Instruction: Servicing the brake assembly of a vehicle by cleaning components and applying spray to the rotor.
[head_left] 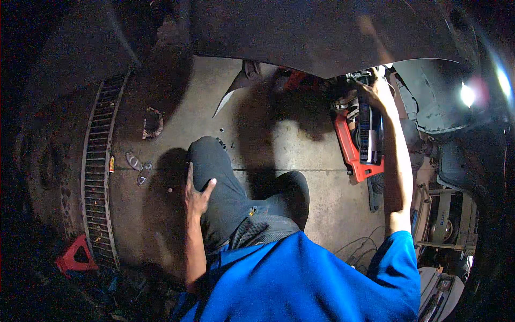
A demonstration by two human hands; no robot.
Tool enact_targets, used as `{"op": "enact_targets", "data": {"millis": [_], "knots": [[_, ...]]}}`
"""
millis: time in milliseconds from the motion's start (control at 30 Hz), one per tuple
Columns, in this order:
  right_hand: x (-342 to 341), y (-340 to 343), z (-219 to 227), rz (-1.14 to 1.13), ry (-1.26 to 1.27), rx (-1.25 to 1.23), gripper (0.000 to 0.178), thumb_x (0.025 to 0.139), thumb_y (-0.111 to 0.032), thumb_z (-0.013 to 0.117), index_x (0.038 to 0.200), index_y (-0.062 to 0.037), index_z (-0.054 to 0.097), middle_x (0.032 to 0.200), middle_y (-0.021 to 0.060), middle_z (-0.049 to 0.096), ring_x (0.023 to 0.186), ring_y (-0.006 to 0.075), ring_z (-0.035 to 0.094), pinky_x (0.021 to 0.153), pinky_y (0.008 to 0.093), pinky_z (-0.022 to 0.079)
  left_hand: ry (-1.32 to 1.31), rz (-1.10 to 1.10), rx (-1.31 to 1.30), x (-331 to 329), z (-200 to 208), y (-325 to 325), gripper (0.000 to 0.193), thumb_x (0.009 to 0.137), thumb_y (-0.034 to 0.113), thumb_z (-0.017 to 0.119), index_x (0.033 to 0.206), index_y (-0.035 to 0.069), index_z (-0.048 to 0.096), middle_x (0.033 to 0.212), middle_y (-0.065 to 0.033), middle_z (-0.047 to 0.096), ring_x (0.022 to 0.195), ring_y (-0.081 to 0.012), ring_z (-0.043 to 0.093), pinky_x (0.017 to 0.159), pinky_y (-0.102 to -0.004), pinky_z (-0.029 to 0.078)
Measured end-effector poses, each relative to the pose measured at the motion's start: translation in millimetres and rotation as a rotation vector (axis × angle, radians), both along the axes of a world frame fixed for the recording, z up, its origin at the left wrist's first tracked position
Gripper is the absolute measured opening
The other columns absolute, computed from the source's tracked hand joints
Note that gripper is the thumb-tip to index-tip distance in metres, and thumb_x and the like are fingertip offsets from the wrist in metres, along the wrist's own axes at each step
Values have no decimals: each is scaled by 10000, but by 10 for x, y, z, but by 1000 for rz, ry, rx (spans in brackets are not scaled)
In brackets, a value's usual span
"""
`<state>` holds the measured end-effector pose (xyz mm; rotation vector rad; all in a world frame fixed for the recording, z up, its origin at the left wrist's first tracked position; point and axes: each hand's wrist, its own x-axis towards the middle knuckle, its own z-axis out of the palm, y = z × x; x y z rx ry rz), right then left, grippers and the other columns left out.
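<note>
My left hand (198, 197) lies on my left knee in dark trousers (210, 163), its fingers and thumb spread and nothing in it. My right arm stretches up and forward at the right, and my right hand (379, 92) is under the edge of a dark, curved body panel (322, 37). The thumb points left, away from the fingers; their tips are partly hidden among dark parts, so a hold cannot be made out. Beside that forearm stands a red metal frame (347, 142) that looks like a floor jack, with a dark ribbed part (365, 126) next to it.
A long floor drain grate (98, 172) runs down the left, with a red stand (79, 256) at its near end. Glasses (140, 169) and small dark fasteners (222, 143) lie on the concrete floor. Cables (360, 248) curl at lower right. A bright lamp (468, 95) shines at right.
</note>
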<state>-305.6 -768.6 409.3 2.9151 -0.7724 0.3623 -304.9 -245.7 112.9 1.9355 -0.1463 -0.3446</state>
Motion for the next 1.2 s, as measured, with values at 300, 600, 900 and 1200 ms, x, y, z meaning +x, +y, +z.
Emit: {"op": "enact_targets", "data": {"millis": [300,600,900,1200], "knots": [[-518,1524,-1609,93,-612,350,759,796,-142,811,1447,-140,420,1275,223,494,1141,420,576,971,463,507,-35,36,30,62,-107,208,922,822,438,774,1560,113,328,1576,-199,365,1434,-380,370,1182,-448,308],[79,1373,-1671,-94,-1320,305,658,826,-159,801,1383,-25,478,1205,210,515,1100,373,558,968,438,471,-105,-10,79,44,-38,51,859,818,271,784,1539,72,361,1544,-222,402,1412,-379,401,1172,-429,316],[-494,2281,-1662,118,-577,593,786,940,-152,632,1573,-41,180,1406,387,314,1261,546,432,1083,516,393,-453,-571,-316,8,1071,-1978,999,797,155,735,1590,77,132,1535,-266,373,1382,-444,413,1139,-472,378],[-1144,1795,-1552,221,-729,717,613,1007,-150,539,1565,-75,298,1491,241,458,1305,325,529,1078,387,435,98,-705,-820,1042,1052,-3138,843,749,70,753,1497,133,371,1185,-109,608,971,-207,650,852,-373,591]]}}
